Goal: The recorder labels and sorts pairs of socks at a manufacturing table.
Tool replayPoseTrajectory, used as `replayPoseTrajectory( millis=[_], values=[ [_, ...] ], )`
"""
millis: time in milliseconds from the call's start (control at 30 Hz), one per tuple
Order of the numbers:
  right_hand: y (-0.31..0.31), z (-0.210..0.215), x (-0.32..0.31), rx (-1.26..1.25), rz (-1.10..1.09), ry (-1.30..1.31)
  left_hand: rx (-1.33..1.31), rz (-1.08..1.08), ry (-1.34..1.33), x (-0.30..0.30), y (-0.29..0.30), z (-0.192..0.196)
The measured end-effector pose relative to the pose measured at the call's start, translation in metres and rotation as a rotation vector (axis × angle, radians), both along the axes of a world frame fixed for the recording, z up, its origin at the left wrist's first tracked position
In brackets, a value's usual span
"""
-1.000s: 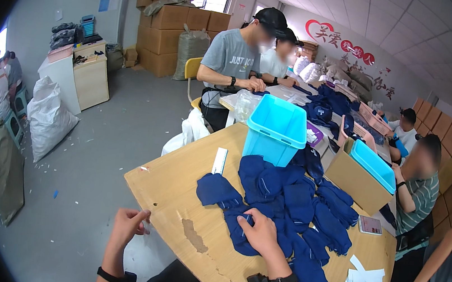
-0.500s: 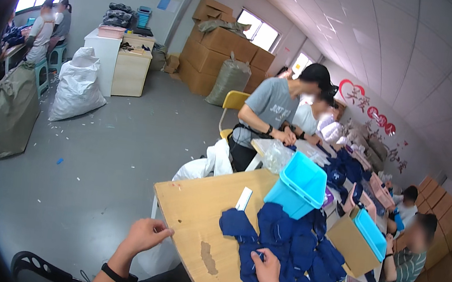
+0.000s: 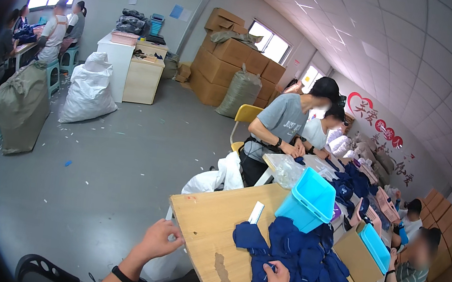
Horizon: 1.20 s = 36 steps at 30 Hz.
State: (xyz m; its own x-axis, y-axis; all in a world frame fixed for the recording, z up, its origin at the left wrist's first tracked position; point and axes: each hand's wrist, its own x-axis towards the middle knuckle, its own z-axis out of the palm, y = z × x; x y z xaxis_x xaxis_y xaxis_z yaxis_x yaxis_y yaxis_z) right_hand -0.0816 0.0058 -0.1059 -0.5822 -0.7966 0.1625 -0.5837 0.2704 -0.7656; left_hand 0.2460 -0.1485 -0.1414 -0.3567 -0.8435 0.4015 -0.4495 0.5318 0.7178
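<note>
My L hand [image 3: 162, 240] is just beside the table [image 3: 227, 225], fingers curled; can't tell if they pinch anything. My R hand [image 3: 278, 281], fingers bent, touches the navy cloth pcs [image 3: 309, 264]; grip unclear. These lie heaped on the table, nr. the turquoise bin [image 3: 301, 211].

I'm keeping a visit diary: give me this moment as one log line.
left hand: curled beside table | right hand: on navy cloth pieces | cyan bin: on table beyond pieces
</note>
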Motion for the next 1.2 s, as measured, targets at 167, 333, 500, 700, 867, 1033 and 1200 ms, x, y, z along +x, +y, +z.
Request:
replayPoseTrajectory(
  millis=[167,333,500,700,867,1033,1200],
  values=[
    [0.001,-0.005,-0.003,-0.02,0.02,0.007,-0.26,0.047,-0.027,-0.003,0.001,0.002],
    [0.002,-0.013,-0.012,-0.016,0.002,-0.001,0.112,-0.088,-0.029,-0.003,0.003,0.007],
    [0.003,-0.005,-0.005,-0.033,0.039,-0.081,0.258,-0.031,0.019,-0.007,0.004,0.001],
    [0.0,-0.01,-0.007,-0.072,0.042,-0.134,0.319,0.067,-0.026,-0.005,-0.002,0.001],
    [-0.001,-0.009,-0.005,-0.07,0.038,-0.211,0.694,0.012,0.004,-0.004,-0.006,0.0],
    [0.006,-0.034,-0.03,-0.244,0.149,-0.124,0.59,-0.043,0.035,-0.012,-0.003,-0.024],
    [0.014,-0.013,-0.01,-0.201,0.166,-0.276,0.387,0.008,-0.184,-0.011,0.011,-0.028]
  ],
)
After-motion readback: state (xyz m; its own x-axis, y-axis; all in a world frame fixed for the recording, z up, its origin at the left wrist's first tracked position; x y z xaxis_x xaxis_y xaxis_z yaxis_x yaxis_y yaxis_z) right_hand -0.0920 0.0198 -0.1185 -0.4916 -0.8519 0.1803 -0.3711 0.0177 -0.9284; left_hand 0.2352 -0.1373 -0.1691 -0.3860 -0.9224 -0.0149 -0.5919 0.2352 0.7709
